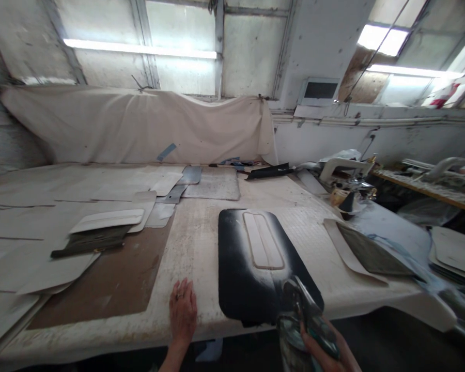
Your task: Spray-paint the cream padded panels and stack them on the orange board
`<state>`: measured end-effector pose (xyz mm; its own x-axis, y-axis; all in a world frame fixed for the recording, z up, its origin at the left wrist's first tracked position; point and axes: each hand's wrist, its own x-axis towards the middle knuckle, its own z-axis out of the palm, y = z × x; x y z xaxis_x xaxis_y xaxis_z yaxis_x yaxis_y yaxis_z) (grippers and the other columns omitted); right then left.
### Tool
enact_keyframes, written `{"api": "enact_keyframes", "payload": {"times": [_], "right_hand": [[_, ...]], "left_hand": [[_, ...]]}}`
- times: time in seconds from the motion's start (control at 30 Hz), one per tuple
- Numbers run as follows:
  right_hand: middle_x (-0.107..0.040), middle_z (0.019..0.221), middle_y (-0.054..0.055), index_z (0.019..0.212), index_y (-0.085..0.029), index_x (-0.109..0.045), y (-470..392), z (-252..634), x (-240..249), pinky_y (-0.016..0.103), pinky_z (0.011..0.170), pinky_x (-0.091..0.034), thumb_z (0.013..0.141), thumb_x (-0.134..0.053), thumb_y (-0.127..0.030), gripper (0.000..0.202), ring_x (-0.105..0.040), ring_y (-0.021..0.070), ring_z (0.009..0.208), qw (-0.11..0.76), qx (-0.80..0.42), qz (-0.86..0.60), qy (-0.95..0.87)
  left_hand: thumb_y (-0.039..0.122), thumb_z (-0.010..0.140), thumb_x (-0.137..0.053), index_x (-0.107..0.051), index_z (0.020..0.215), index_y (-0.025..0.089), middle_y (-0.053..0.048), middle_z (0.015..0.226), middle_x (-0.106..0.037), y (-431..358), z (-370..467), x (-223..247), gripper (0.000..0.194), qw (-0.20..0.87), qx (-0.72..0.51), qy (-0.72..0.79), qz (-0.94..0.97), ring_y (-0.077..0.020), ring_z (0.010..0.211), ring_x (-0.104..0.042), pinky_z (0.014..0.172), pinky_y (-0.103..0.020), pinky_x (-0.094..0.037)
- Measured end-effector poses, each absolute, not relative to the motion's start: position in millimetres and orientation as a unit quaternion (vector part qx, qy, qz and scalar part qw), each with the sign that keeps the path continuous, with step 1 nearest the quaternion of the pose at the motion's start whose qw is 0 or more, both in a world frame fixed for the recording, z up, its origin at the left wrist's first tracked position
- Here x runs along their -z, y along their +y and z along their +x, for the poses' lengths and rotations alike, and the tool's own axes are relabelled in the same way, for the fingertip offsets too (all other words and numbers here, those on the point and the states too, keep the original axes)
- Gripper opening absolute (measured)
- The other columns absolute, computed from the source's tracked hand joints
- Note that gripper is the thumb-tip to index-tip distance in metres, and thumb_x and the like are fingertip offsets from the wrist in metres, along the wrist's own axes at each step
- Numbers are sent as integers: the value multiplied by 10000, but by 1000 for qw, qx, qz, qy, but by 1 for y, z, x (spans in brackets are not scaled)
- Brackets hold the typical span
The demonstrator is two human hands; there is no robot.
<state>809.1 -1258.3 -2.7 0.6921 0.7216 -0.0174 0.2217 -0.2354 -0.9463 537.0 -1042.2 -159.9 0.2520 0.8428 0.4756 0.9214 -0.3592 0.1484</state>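
My right hand [327,343] is wrapped round a metal spray gun [294,299] with a cup below it, at the bottom right. The gun's nozzle end overlaps the near right part of a black panel [232,268] with rounded corners. On that panel lies a pale oblong piece [262,240] with a raised border, and a white misty coat spreads over the black around it. To the panel's left, my left hand [183,310] rests palm down on the cream-covered table [194,243], fingers stretched out and holding nothing.
Stacked pale sheets [34,268], a dark folded cloth [91,240] and a brown board [112,284] lie on the left. Grey sheets [213,183] sit further back. A dark olive panel [372,250] lies right, with a sewing machine [344,173] behind it.
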Motion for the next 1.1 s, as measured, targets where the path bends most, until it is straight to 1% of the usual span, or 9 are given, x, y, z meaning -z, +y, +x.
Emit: {"api": "enact_keyframes", "payload": {"times": [0.13,0.2,0.37,0.43,0.57,0.7,0.77,0.93,1.1], "right_hand": [[-668,1052,83,957,-158,-649,-1266,825,9,237,822,-490,600,-694,-429,450,-593,266,1009,508,-291,-750,-308],[-677,1030,80,957,-155,-652,-1268,830,7,233,817,-488,589,-690,-416,452,-602,263,989,509,-288,-754,-300],[-716,785,70,710,-174,-669,-1269,830,-6,241,744,-512,509,-676,-457,347,-654,264,811,520,-244,-774,-267],[-711,753,66,680,-179,-658,-1270,828,-10,267,741,-517,503,-684,-464,336,-654,275,799,525,-231,-776,-262],[-709,827,67,764,-192,-669,-1271,817,-13,307,769,-515,541,-700,-455,346,-633,302,890,536,-241,-764,-264],[-705,832,70,790,-218,-673,-1267,801,-12,320,736,-528,565,-698,-477,345,-625,315,912,569,-231,-743,-266],[-704,825,75,798,-209,-674,-1264,795,-13,311,728,-530,565,-702,-483,361,-626,309,908,572,-229,-740,-271],[-703,866,92,833,-162,-675,-1260,786,-9,297,772,-510,554,-716,-490,433,-640,276,854,535,-262,-740,-312],[-691,920,115,858,-146,-660,-1256,773,2,301,824,-474,599,-660,-552,482,-624,260,869,548,-226,-740,-317]], "left_hand": [[249,847,-344,-578,1112,141,-82,1205,-565,-1043,537,159,370,79,249,-557,-788,-258,1212,-372,1008,-417,-351],[243,846,-342,-579,1110,138,-85,1199,-569,-1043,537,159,370,77,252,-557,-788,-258,1210,-373,1009,-417,-351],[249,847,-342,-580,1110,134,-92,1198,-569,-1042,537,159,373,67,258,-554,-789,-259,1216,-367,1015,-423,-342],[253,849,-338,-580,1109,135,-93,1197,-570,-1042,537,159,375,63,259,-554,-789,-256,1215,-369,1016,-423,-341],[253,849,-335,-576,1114,136,-94,1205,-564,-1043,537,158,377,59,263,-553,-788,-253,1217,-371,1014,-424,-342],[262,850,-341,-573,1118,152,-87,1211,-560,-1043,537,159,371,58,269,-554,-785,-248,1229,-362,1008,-425,-346],[261,849,-342,-575,1114,151,-89,1213,-559,-1043,536,159,370,55,268,-556,-785,-248,1227,-364,1007,-425,-344],[249,849,-338,-583,1101,137,-98,1202,-564,-1044,535,157,369,42,276,-554,-784,-248,1218,-373,1016,-423,-336],[252,852,-347,-581,1103,141,-92,1204,-562,-1044,535,159,361,46,277,-554,-784,-256,1216,-377,1009,-432,-347]]}}
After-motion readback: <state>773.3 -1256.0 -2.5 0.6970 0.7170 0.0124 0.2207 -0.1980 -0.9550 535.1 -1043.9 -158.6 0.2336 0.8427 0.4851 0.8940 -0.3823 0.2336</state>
